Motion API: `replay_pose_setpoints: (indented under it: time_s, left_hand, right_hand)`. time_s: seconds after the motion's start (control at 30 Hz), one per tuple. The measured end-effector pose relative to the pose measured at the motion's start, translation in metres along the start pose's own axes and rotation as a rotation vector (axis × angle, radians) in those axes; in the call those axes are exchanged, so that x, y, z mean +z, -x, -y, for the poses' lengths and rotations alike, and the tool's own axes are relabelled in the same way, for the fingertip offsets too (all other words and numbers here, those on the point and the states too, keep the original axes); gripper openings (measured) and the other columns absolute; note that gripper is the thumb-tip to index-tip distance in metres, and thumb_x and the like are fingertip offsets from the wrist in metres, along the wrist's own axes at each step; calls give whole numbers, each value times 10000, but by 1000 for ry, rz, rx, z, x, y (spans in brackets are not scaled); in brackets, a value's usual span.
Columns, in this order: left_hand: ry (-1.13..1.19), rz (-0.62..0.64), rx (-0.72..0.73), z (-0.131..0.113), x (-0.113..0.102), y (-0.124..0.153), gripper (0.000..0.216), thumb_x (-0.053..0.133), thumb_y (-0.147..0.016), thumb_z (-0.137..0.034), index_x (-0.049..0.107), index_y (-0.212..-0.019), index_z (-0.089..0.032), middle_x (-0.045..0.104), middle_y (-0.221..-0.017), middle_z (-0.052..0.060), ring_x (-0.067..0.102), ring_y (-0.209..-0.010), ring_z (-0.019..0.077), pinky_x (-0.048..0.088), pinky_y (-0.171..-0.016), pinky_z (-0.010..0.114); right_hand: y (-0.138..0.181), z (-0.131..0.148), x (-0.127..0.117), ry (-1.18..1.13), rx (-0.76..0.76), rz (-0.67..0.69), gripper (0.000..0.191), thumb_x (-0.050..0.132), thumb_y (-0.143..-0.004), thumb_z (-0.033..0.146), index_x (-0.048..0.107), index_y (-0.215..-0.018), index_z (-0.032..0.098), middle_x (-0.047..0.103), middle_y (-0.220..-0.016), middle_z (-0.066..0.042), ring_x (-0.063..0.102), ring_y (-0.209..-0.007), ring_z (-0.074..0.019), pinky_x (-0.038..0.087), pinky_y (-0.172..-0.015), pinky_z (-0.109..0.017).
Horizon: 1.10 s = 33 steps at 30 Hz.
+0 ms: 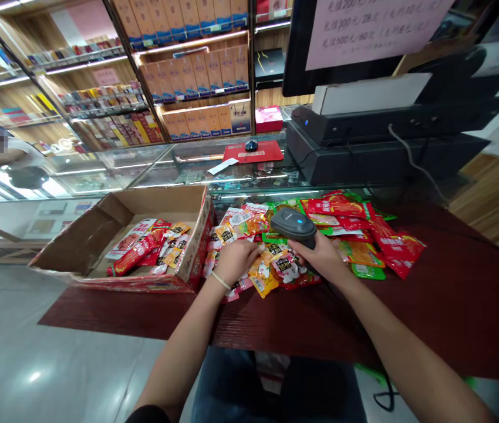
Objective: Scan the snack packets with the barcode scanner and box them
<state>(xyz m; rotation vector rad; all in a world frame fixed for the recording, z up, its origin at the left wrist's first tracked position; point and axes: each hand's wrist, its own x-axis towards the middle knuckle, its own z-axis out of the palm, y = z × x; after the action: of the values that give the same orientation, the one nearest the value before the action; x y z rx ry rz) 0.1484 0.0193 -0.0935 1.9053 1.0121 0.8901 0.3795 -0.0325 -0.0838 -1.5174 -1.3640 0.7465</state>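
scanner [292, 225] is gripped in the right hand [320, 254] at the centre of the frame, above packets [283, 267] heaped on the dark red surface [456, 311], over which the left hand [237, 261] is held, fingers bunched, any grip untellable, while a cardboard box [197, 252] is seen at centre left.

A black mouse [252, 145] rests on a red mat [271, 152], with a white slip [223, 166], probably paper, at its corner.

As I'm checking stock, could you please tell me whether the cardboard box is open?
Open: the cardboard box has its top uncovered, showing packets inside.
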Motion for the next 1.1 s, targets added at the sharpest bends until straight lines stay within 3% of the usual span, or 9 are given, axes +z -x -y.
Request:
replay_pose_setpoints:
  time_s: [0.17,0.27,0.4,0.47,0.6,0.7,0.87,1.0,1.1]
  left_hand:
    - [145,-417,19,-5,-7,1,144,698,-803,-339,654,-715,-233,596,-763,35,555,-857,203,411,-783,239]
    - [276,-547,-82,2,-10,-2,241,692,-811,-377,607,-677,-197,541,-665,-5,519,-698,142,411,-666,210]
    - [618,-461,-318,12,-8,-10,267,710,-787,-421,578,-791,-189,503,-572,-53,473,-491,84,426,-508,191]
    - [826,-415,-402,11,-7,-12,275,738,-767,-381,566,-852,-184,525,-577,-59,504,-474,74,477,-517,195]
    - [1087,-411,-357,3,-5,-13,247,757,-751,-217,577,-912,-164,659,-774,-11,644,-658,85,578,-757,263]
    - [1199,-440,-299,-2,-3,-12,197,711,-785,-143,584,-935,-160,701,-932,23,689,-838,119,548,-931,330]
    - [1242,-459,-251,-5,2,-14,200,664,-825,-138,581,-1005,-160,701,-1069,70,683,-993,163,485,-1027,369]
    - [1187,-427,-200,0,4,-15,301,696,-813,-202,572,-1088,-196,669,-1189,78,632,-1136,193,466,-1046,381]
    - [1055,-469,-201,2,8,-15,351,724,-784,-232,551,-1086,-195,682,-1114,66,670,-1031,183,517,-972,381]
  right_hand:
    - [1,5,1,-14,60,36,400,674,-756,523,615,-1001,212,607,-562,17,511,-433,-161,442,-439,-308]
    - [2,8,1,21,20,41,402,677,-758,503,630,-1017,200,642,-604,-2,576,-520,-189,483,-502,-321]
    - [4,8,1,79,-79,58,427,694,-755,479,656,-1067,189,736,-885,-67,668,-828,-255,544,-739,-383]
    - [4,4,2,107,-113,72,443,697,-759,471,654,-1095,186,734,-1016,-85,666,-926,-267,532,-826,-404]
    - [3,-5,3,122,-169,89,510,701,-768,463,607,-1189,192,702,-1158,-95,647,-1042,-271,512,-898,-395]
    - [4,-4,2,130,-183,143,590,701,-773,446,535,-1290,215,679,-1214,-86,637,-1086,-267,519,-889,-370]
    - [9,2,2,176,-202,257,565,686,-782,373,533,-1308,237,689,-1194,-64,653,-1047,-260,520,-876,-365]
    - [9,-2,3,164,-200,253,539,681,-772,345,569,-1285,225,703,-1164,-69,655,-1036,-269,517,-881,-383]
    - [7,-4,3,138,-193,190,572,705,-754,370,573,-1287,210,698,-1181,-83,651,-1053,-278,521,-886,-386]
